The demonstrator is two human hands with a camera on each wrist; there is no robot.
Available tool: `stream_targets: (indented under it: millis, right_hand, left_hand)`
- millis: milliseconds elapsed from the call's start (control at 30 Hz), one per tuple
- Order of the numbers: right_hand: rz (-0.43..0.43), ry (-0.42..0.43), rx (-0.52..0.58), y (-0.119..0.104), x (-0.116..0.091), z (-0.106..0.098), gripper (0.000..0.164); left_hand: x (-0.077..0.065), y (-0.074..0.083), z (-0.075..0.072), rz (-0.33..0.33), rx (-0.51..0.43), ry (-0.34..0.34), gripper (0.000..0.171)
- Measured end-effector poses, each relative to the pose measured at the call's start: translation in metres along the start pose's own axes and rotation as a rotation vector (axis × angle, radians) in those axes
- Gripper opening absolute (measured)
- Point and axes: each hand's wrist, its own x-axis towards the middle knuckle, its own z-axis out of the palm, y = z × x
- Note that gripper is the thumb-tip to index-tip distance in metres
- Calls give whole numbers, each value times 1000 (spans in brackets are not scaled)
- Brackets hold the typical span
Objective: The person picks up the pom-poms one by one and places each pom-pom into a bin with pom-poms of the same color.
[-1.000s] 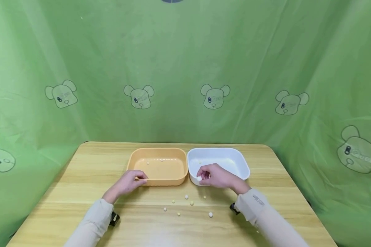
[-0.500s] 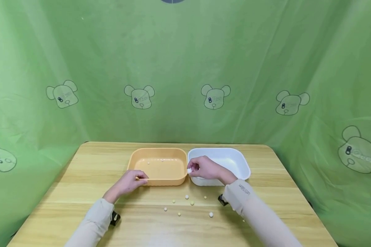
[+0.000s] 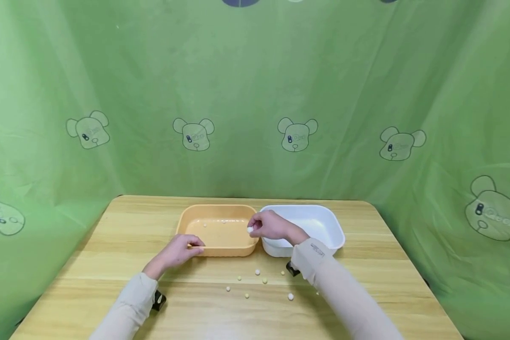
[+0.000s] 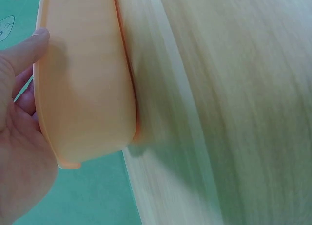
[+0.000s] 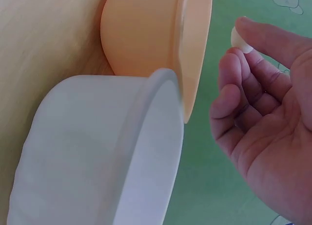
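My right hand (image 3: 273,224) pinches a small white ball (image 5: 241,42) between thumb and fingertips, above the right end of the orange bin (image 3: 227,251). With thumb outside and fingers inside, my left hand (image 3: 176,251) grips the near rim of that bin at its left; the left wrist view shows the thumb (image 4: 35,46) pressed on the wall. Two small pale balls lie inside the orange bin. Close on its right stands a white bin (image 3: 337,236), partly covered by my right hand and forearm.
Several small white and yellow balls lie scattered on the wooden table (image 3: 195,311) in front of the bins, among them a larger white ball (image 3: 291,296). A green curtain (image 3: 246,174) hangs behind and along both sides of the table.
From over the white bin, my right hand has moved left with the white ball to above the orange bin's right end. My left hand has stayed on the rim.
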Motion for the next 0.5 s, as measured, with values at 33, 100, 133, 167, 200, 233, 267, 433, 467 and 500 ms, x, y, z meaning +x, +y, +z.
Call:
stream_targets:
  millis: [33,100,133,167,200,233,267,433,467,500]
  right_hand:
    - [6,-1,5,1,2,1,10]
    - [22,-2,19,1,4,3,10]
    - [29,-3,28,1,6,3,9]
    - [39,-6,33,1,7,4,9]
    - [49,-9,38,2,8,5,8]
    - [59,-11,39,2,9,6,8]
    - [67,-12,37,3,10,7,7]
    - [92,-17,11,6,16,9,7]
    - [96,-19,8,6,18,9,7]
    - [101,-21,8,6,19,9,7]
  left_hand:
    - [0,0,0,1,1,0,8]
    - [0,0,-1,3,-1,-2,8]
    - [0,1,-1,2,-3,-3,8]
    - [0,1,-1,0,-5,-4,8]
    - [0,0,-1,1,-7,-3,7]
    - [0,0,-1,1,-9,-3,7]
    - [0,0,-1,2,-10,-3,7]
    - [1,0,0,4,-5,0,7]
    - [1,0,0,5,-6,1,7]
    - [1,1,0,5,-3,2,7]
